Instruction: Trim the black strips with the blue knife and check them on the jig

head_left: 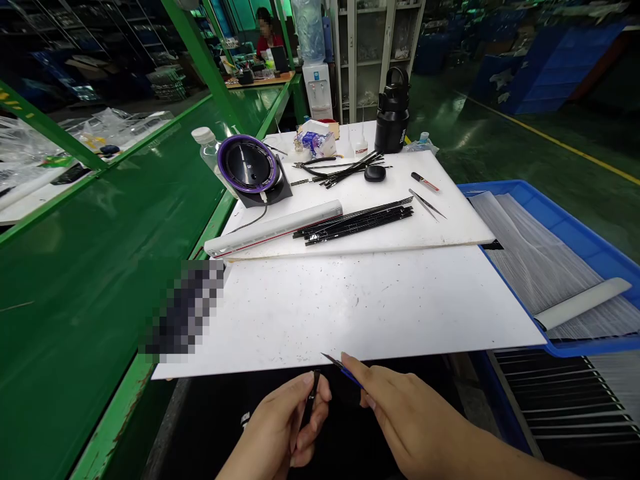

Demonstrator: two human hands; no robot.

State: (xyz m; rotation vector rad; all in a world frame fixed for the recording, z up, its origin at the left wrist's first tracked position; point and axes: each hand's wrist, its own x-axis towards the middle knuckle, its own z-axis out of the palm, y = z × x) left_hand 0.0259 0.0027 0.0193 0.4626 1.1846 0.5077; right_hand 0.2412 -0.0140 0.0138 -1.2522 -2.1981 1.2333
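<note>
My left hand (pixel 287 423) is closed in front of the near table edge, pinching a narrow black strip (pixel 311 399) between thumb and fingers. To its right, my right hand (pixel 400 407) grips a slim pointed tool with a blue handle (pixel 351 377). The tool's dark tip points left toward the strip, apart from it; its exact kind is unclear. Beyond both hands lies a bundle of similar black strips (pixel 357 223) on the white foam board (pixel 450 230). A long white bar with a red line (pixel 275 229) lies beside that bundle.
Tweezers (pixel 427 205), a marker-like pen (pixel 425 182), a small black case (pixel 375 173) and pliers (pixel 320 163) lie on the board. A purple-rimmed round fan (pixel 249 165) stands left, a black bottle (pixel 393 120) behind. At right, a blue tray (pixel 575 227) holds translucent sheets. A person sits far back.
</note>
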